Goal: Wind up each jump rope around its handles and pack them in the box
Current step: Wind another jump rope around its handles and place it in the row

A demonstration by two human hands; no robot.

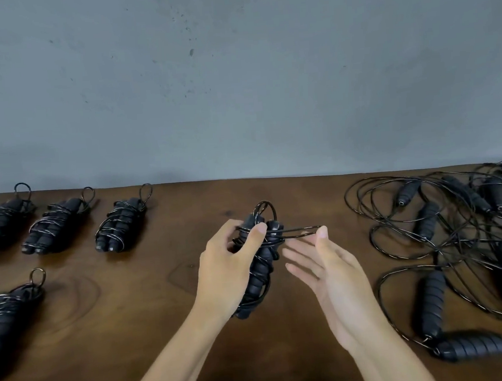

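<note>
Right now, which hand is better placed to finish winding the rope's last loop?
The right hand: its thumb hooks the loose loop beside the bundle, while the left hand grips that bundle.

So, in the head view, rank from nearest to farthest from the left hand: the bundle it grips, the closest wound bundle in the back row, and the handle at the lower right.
1. Gripped bundle, in the left hand.
2. Back-row wound bundle, to its left.
3. Lower-right handle, beyond the right hand.

Head-worn wide view, facing forward and down, close over tabletop
</note>
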